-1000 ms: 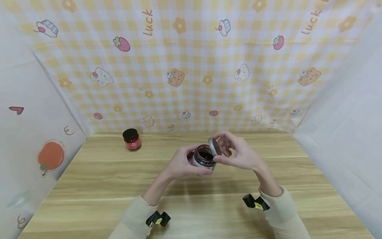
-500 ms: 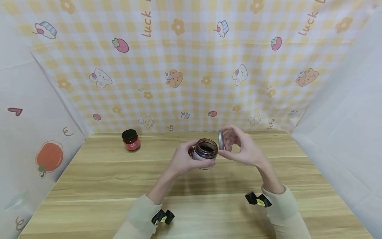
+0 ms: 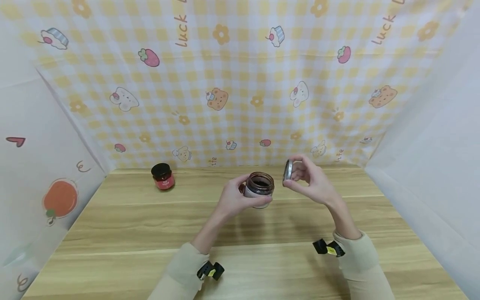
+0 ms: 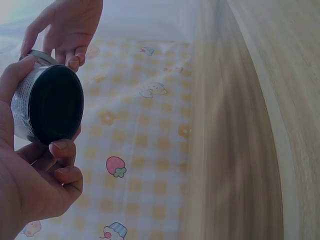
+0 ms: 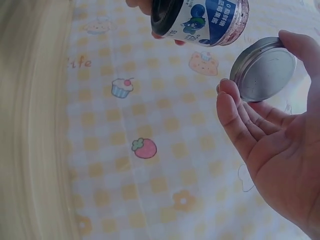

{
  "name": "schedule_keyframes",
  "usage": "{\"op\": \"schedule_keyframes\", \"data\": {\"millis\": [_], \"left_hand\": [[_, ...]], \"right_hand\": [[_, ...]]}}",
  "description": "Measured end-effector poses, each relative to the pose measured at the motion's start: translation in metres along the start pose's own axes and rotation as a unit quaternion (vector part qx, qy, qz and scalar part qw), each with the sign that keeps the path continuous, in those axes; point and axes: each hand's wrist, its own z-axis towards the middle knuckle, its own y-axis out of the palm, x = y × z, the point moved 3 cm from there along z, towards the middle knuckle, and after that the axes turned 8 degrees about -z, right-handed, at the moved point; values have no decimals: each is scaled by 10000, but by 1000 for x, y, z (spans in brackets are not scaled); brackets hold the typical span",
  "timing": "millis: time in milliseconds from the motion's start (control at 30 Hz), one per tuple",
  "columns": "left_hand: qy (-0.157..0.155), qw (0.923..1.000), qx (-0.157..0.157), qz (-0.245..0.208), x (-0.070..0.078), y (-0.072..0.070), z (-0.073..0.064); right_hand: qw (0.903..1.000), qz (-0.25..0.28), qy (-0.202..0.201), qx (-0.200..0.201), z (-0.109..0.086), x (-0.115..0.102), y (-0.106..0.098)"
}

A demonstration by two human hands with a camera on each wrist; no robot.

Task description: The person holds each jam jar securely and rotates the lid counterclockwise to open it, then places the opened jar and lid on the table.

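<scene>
My left hand [image 3: 236,196] grips an uncapped glass jam jar [image 3: 259,189] round its side, holding it above the table. Dark contents and a smeared inner wall show through its mouth. In the right wrist view the jar's label [image 5: 205,22] is blue and white with blueberries drawn on it. The left wrist view shows its dark base [image 4: 57,104]. To the right of the jar, my right hand [image 3: 313,181] pinches the silver lid [image 3: 288,171] by its edge between thumb and fingers. The lid stands on edge, apart from the jar mouth.
A second jar [image 3: 163,178] with a black lid and red label stands at the back left of the wooden table [image 3: 123,221]. Behind the table hangs a yellow checked cloth [image 3: 243,75]. White side walls [image 3: 427,137] flank it.
My right hand has drawn the lid off the jar's rim and away to the right, turning it upright. The left hand has raised the jar slightly. The red-labelled jar stays put.
</scene>
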Motion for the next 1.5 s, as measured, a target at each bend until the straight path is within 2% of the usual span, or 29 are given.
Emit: {"op": "schedule_keyframes", "data": {"millis": [200, 367, 600, 800, 1000, 1200, 1367, 1500], "left_hand": [[145, 9999, 6, -9, -4, 9, 4], [115, 9999, -26, -16, -8, 17, 7], [36, 9999, 92, -31, -12, 25, 11], [-37, 9999, 148, -48, -17, 32, 14], [-235, 9994, 262, 51, -25, 38, 19], [-460, 9982, 346, 139, -32, 44, 25], [-685, 9966, 398, 228, -38, 49, 29], [-787, 9955, 480, 206, -42, 52, 33]], "right_hand": [[9994, -49, -112, 312, -6, 7, -8], [9981, -92, -139, 600, -9, 12, -15], [9968, -351, 66, 717, -14, 18, -22], [9958, -374, 105, 833, -19, 25, -27], [9950, -416, 263, 871, -23, 34, -31], [9935, -556, 605, 790, -27, 45, -33], [9935, -611, 606, 746, -30, 57, -34], [9928, -584, 813, 662, -33, 67, -33]]}}
